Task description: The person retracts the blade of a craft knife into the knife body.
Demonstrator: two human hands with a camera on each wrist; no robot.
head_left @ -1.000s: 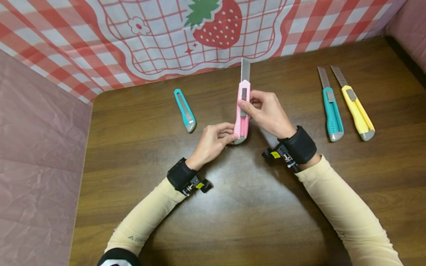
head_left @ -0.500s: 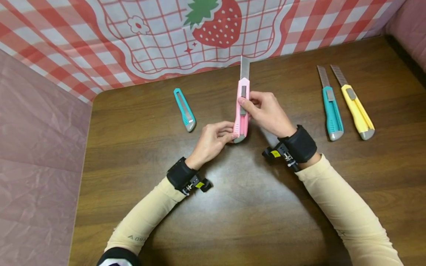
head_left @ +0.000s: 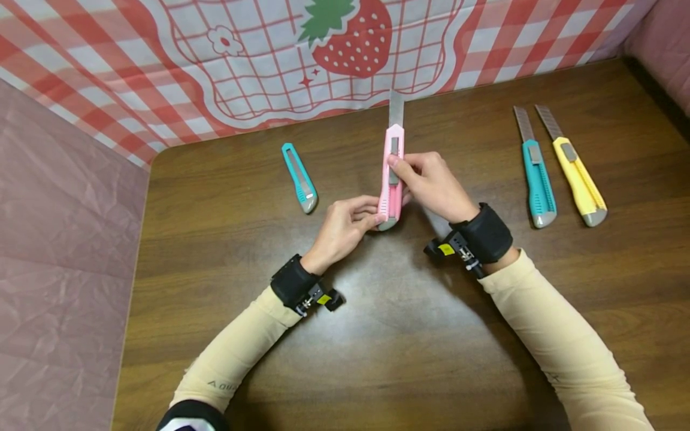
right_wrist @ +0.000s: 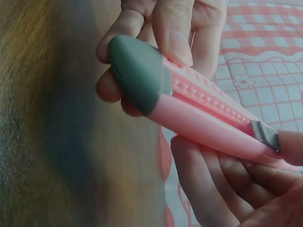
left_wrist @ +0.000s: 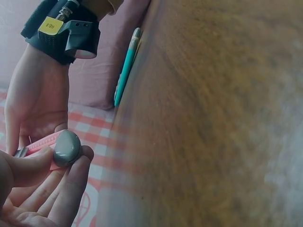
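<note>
Here I am, both hands on the pink utility knife, held up over the far middle of the wooden surface, its blade pointing at the far edge. My left grip pinches the butt between thumb and fingers; my right grip is closed round the handle, thumb on the grey slider.

So, how far along? The blade is well out, I'd judge, with the slider forward and bare groove behind it. Whether it's at full stretch, I can't tell. What's left, by my reading: this knife isn't laid down yet. Over by the right edge, the large teal utility knife and the yellow utility knife lie side by side, blades out. Towards the far left corner, the small teal utility knife lies with no blade jutting out.

Now the feel of things: smooth, glossy-looking pink plastic, a toothed track down the groove, fine ridges on the slider, a rounded grey end cap. Flat steel up front. Below, streaky brown wood grain with a soft shine.
</note>
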